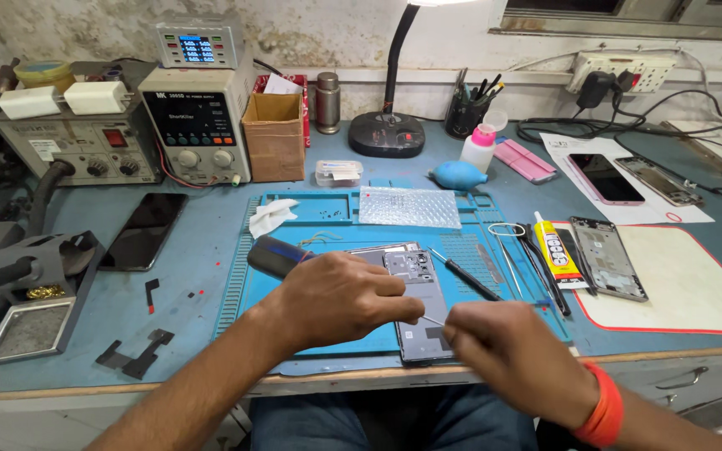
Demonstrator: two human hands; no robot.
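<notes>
A thin metal pick (433, 318) is pinched in the left hand (340, 299), the right hand (516, 351) curled beside its tip; the opened phone (418, 302) lies on the blue mat (495, 250) near the bench's front edge. The pick is best kept shallow and the phone steadied; the screwdriver (465, 277) lies just beside the phone.

Bench (202, 250), blue top. Blue work mat (311, 338) under the fingers (407, 311); black phone (142, 230) left of them; white pad (687, 288) right.

Beyond the hands: glue tube (555, 253), tweezers (507, 242), blue dust blower (459, 175), bubble wrap (409, 206), dark phone (142, 231) far left.
</notes>
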